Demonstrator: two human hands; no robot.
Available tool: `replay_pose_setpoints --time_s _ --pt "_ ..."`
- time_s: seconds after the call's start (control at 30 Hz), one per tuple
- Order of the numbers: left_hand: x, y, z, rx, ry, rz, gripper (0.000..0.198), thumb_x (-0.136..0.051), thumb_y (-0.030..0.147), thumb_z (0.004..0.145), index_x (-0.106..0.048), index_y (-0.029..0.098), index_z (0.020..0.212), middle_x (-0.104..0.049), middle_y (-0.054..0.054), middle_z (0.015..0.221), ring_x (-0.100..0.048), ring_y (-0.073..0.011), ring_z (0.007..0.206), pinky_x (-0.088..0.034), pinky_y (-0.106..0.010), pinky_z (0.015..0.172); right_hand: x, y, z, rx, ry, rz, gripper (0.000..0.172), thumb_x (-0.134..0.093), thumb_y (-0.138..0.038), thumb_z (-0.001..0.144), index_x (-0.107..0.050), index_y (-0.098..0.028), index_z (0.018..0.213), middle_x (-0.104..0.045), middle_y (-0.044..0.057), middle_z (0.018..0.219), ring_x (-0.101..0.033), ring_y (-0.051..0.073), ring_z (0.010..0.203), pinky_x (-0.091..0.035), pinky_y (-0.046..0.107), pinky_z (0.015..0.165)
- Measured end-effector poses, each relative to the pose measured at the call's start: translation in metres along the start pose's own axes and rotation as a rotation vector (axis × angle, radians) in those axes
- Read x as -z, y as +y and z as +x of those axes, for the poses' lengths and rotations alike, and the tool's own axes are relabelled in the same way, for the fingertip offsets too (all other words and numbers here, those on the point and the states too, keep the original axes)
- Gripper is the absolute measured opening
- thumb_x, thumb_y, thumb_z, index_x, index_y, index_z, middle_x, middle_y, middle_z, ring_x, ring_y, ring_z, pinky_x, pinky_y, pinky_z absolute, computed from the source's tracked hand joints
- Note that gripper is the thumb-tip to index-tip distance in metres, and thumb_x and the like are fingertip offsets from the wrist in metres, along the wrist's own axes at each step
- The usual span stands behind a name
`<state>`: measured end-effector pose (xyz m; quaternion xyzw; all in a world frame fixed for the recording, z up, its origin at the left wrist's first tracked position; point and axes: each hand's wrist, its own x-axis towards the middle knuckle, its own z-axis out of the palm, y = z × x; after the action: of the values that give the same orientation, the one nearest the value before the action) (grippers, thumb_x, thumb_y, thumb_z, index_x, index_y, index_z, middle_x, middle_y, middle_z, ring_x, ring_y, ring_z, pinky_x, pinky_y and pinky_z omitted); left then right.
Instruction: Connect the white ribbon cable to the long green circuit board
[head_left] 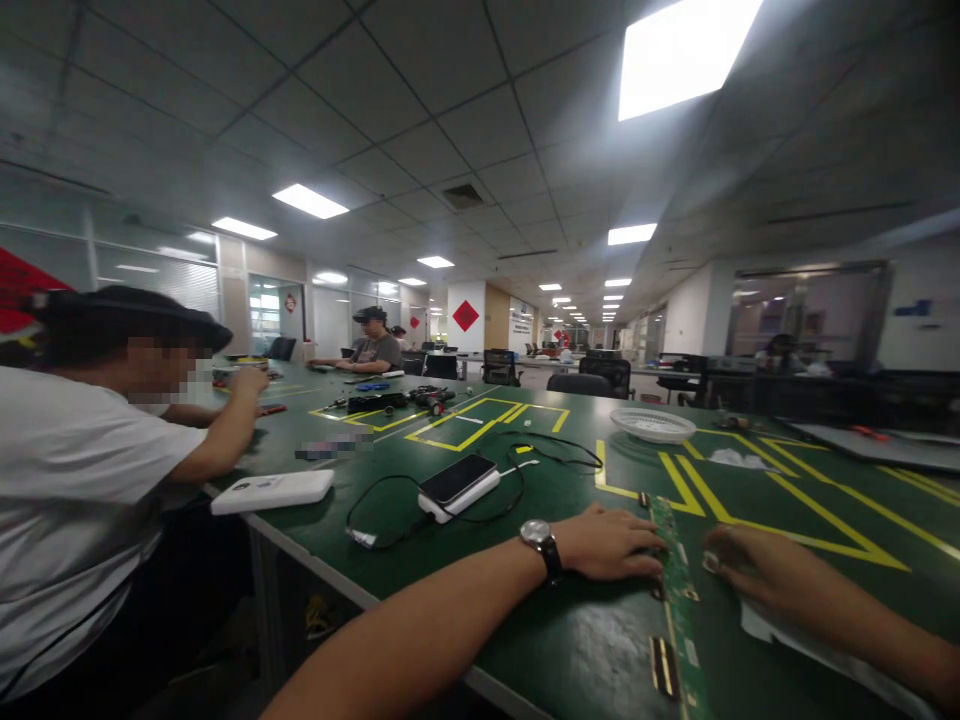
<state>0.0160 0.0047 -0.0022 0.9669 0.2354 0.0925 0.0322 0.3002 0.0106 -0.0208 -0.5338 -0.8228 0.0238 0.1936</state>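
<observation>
- Circuit board: flat on the surface, long axis running away from wearer.
- Left hand: nearer, fingers extended, touching its left edge.
- Right hand: apart, rightward, pinching small pale piece.

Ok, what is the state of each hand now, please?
Left hand: open, touching the circuit board.
Right hand: closed, apparently pinching a small whitish piece.
</observation>
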Motion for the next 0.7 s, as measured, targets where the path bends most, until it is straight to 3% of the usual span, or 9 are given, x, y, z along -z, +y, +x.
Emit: replay_pose_setpoints --time_s 0.1,0.23,0.7 --pt "-0.001 0.002 -0.002 0.007 0.002 -0.024 0.045 -0.033 0.046 0.103 -0.046 0.025 0.141 -0.044 -0.009 0.149 -0.044 -0.0275 0.133 -0.039 -0.048 0.101 0.007 -0.019 -0.007 0.033 -0.052 -0.032 0.030 -0.055 -0.041 0.082 -0.069 -0.022 0.100 -0.072 0.007 0.095 -0.065 0.025 0.086 -0.049 0.034 0.076" --pt "-0.001 0.002 -0.002 0.000 0.025 -0.036 0.041 -0.036 0.042 0.102 -0.047 0.027 0.139 -0.044 -0.007 0.150 -0.043 -0.0270 0.135 -0.038 -0.047 0.103 0.008 -0.034 -0.009 0.000 -0.026 -0.046 0.030 -0.056 -0.037 0.083 -0.067 -0.019 0.104 -0.071 0.008 0.096 -0.064 0.024 0.087 -0.046 0.033 0.076" --pt "-0.004 0.000 -0.002 -0.017 0.032 -0.019 0.041 -0.038 0.042 0.101 -0.047 0.030 0.140 -0.045 -0.007 0.149 -0.045 -0.0275 0.132 -0.038 -0.047 0.102 0.010 -0.052 -0.013 0.049 -0.008 -0.023 0.023 -0.057 -0.032 0.085 -0.066 -0.019 0.101 -0.069 0.007 0.095 -0.062 0.022 0.087 -0.045 0.032 0.077"
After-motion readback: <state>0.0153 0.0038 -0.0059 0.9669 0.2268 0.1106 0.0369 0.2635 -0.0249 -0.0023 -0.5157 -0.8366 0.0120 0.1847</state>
